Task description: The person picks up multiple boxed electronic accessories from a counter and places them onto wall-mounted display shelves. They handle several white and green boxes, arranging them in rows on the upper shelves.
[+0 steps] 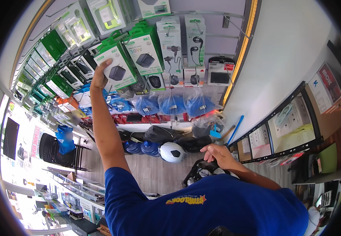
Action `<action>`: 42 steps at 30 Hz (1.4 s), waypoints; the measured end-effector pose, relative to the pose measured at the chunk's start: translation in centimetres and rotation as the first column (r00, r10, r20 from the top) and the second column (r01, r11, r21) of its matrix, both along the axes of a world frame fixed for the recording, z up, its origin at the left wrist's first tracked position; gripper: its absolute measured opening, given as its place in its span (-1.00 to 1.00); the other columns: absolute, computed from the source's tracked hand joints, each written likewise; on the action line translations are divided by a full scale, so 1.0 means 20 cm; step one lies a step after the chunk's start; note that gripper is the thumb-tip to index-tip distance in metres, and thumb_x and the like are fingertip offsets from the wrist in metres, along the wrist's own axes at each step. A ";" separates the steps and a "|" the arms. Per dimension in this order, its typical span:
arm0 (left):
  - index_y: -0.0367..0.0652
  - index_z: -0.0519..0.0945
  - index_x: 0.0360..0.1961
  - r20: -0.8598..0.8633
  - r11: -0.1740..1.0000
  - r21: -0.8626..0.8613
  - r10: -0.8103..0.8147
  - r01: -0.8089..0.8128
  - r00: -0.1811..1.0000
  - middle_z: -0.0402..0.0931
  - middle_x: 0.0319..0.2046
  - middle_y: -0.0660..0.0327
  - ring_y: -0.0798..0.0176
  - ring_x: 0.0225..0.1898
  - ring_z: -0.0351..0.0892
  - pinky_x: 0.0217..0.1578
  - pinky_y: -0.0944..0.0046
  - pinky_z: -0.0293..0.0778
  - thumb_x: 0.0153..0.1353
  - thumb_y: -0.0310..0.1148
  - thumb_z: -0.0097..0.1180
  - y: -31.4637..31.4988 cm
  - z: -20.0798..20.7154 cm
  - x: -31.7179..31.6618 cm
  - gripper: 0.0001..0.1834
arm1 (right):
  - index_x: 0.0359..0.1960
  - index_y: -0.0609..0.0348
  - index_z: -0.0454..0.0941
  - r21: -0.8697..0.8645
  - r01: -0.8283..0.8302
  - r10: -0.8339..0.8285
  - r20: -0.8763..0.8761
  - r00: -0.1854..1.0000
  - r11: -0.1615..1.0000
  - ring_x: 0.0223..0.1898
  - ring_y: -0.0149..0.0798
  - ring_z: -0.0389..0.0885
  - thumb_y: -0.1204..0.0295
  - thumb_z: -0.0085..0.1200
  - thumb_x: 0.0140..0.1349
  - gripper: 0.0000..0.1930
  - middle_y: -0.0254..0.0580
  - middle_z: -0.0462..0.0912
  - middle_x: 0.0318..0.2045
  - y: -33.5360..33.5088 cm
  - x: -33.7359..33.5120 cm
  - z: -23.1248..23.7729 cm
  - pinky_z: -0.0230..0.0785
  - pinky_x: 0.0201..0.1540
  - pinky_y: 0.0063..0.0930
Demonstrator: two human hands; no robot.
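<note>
My left hand (100, 74) reaches up to the wall display and grips the left edge of a white and green charger box (117, 70), its thumb on the front face. The box's front shows a dark cube-shaped charger, and it hangs at the front of a row of like boxes. Right beside it is another charger box (143, 51) of the same colours. Earphone packs (170, 49) hang further right. My right hand (217, 155) is held low in front of my body, fingers loosely bent and apart, with nothing visible in it.
Bagged blue cables (173, 105) hang below the boxes. On the floor stand blue water jugs (150, 148) and a white and black ball (172, 152). A black-framed shelf (272, 135) is at the right, a black chair (56, 151) at the left, and a glass display case (76, 192) lower left.
</note>
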State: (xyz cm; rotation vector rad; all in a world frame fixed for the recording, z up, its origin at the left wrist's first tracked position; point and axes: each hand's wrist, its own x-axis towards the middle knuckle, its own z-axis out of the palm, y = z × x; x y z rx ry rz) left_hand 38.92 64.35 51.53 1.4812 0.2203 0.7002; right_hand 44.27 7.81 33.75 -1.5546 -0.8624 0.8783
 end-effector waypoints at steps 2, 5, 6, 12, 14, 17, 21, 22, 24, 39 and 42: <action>-0.28 0.53 0.27 -0.011 0.999 0.012 0.030 -0.029 1.000 0.66 0.09 0.08 0.14 0.08 0.68 0.11 0.18 0.60 0.21 -0.13 0.39 0.01 0.01 -0.02 -0.32 | 0.10 0.25 0.62 0.003 0.006 -0.006 0.005 1.000 1.000 -0.37 -0.41 0.64 0.09 -0.27 0.67 -0.50 -0.22 0.70 -0.37 0.00 0.00 0.00 0.52 -0.22 -0.49; -0.27 0.52 0.27 0.052 0.983 0.185 0.004 -0.013 0.999 0.65 0.09 0.10 0.16 0.06 0.68 0.08 0.19 0.59 0.23 -0.17 0.37 -0.02 0.02 -0.02 -0.35 | 0.10 0.24 0.62 0.004 -0.009 0.009 0.010 1.000 1.000 -0.38 -0.41 0.64 0.08 -0.27 0.67 -0.50 -0.22 0.70 -0.36 0.00 0.00 -0.01 0.52 -0.22 -0.50; -0.27 0.52 0.27 0.067 0.959 0.282 0.012 -0.031 0.998 0.64 0.09 0.10 0.17 0.06 0.67 0.08 0.20 0.59 0.23 -0.18 0.36 -0.03 0.03 -0.02 -0.35 | 0.10 0.24 0.62 0.002 -0.013 0.013 0.010 1.000 1.000 -0.38 -0.42 0.64 0.08 -0.27 0.67 -0.50 -0.22 0.70 -0.36 0.01 -0.01 -0.01 0.52 -0.22 -0.50; -0.29 0.52 0.27 0.161 0.942 0.322 0.048 -0.099 0.986 0.65 0.08 0.08 0.14 0.03 0.68 0.07 0.19 0.58 0.25 -0.20 0.30 -0.13 0.03 -0.03 -0.38 | 0.11 0.22 0.63 -0.015 -0.037 0.037 -0.025 0.999 0.999 -0.37 -0.42 0.65 0.07 -0.25 0.67 -0.50 -0.23 0.70 -0.35 0.04 -0.02 0.00 0.53 -0.20 -0.50; -0.31 0.52 0.27 0.116 0.990 0.097 0.092 -0.103 0.989 0.65 0.06 0.06 0.11 0.02 0.69 0.07 0.17 0.58 0.26 -0.18 0.27 -0.15 0.01 -0.09 -0.38 | 0.10 0.21 0.63 -0.038 -0.039 0.037 -0.054 0.998 0.999 -0.35 -0.42 0.65 0.07 -0.23 0.66 -0.51 -0.23 0.70 -0.35 0.04 -0.02 0.01 0.53 -0.19 -0.51; -0.33 0.53 0.25 0.088 0.994 -0.015 0.112 -0.111 0.990 0.66 0.04 0.03 0.09 0.01 0.70 0.06 0.16 0.59 0.26 -0.13 0.25 -0.15 0.00 -0.20 -0.37 | 0.09 0.20 0.64 -0.068 -0.038 0.035 -0.051 0.998 0.997 -0.33 -0.42 0.65 0.06 -0.19 0.65 -0.52 -0.24 0.70 -0.35 0.05 -0.03 0.03 0.53 -0.17 -0.51; -0.34 0.54 0.24 0.080 0.996 -0.041 0.085 -0.082 0.993 0.68 0.02 0.02 0.11 -0.04 0.73 0.00 0.18 0.64 0.26 -0.09 0.25 -0.14 0.04 -0.35 -0.35 | 0.08 0.22 0.64 -0.088 -0.073 0.066 -0.079 0.995 0.993 -0.31 -0.44 0.65 0.06 -0.14 0.64 -0.53 -0.25 0.70 -0.34 0.08 -0.04 0.01 0.53 -0.17 -0.51; -0.34 0.54 0.24 0.070 0.996 -0.037 0.081 -0.079 0.994 0.68 0.02 0.02 0.11 -0.05 0.74 -0.01 0.18 0.65 0.26 -0.09 0.24 -0.14 0.06 -0.39 -0.35 | 0.09 0.23 0.63 -0.078 -0.092 0.085 -0.082 0.993 0.993 -0.30 -0.44 0.66 0.04 -0.13 0.63 -0.52 -0.25 0.71 -0.33 0.10 -0.04 0.00 0.53 -0.17 -0.51; -0.33 0.53 0.25 0.039 0.996 -0.033 0.081 -0.080 0.996 0.68 0.01 0.02 0.11 -0.06 0.74 -0.02 0.19 0.66 0.26 -0.08 0.25 -0.15 0.10 -0.43 -0.34 | 0.09 0.23 0.63 -0.050 -0.131 0.126 -0.101 0.987 0.990 -0.29 -0.44 0.67 0.05 -0.11 0.63 -0.53 -0.25 0.71 -0.32 0.13 -0.05 -0.01 0.54 -0.17 -0.52; -0.39 0.49 0.26 0.149 0.987 -0.130 0.112 -0.093 0.982 0.70 -0.01 -0.10 0.05 -0.14 0.80 -0.11 0.14 0.76 0.32 -0.11 0.19 -0.51 0.28 -0.67 -0.36 | 0.54 0.19 0.19 0.515 -0.230 0.042 0.350 0.936 0.826 0.48 -0.05 0.35 -0.03 0.20 0.42 -0.17 0.16 0.36 0.44 1.17 0.09 0.86 0.23 0.47 -0.20; -0.40 0.48 0.26 0.189 0.989 -0.104 0.120 -0.102 0.975 0.70 -0.01 -0.10 0.04 -0.14 0.80 -0.11 0.14 0.76 0.35 -0.11 0.16 -0.60 0.32 -0.73 -0.37 | 0.64 0.17 -0.08 0.525 -0.267 0.160 0.240 0.958 0.808 0.53 0.03 0.26 -0.10 0.29 0.34 0.07 0.26 0.23 0.51 1.30 -0.02 0.95 0.12 0.53 -0.18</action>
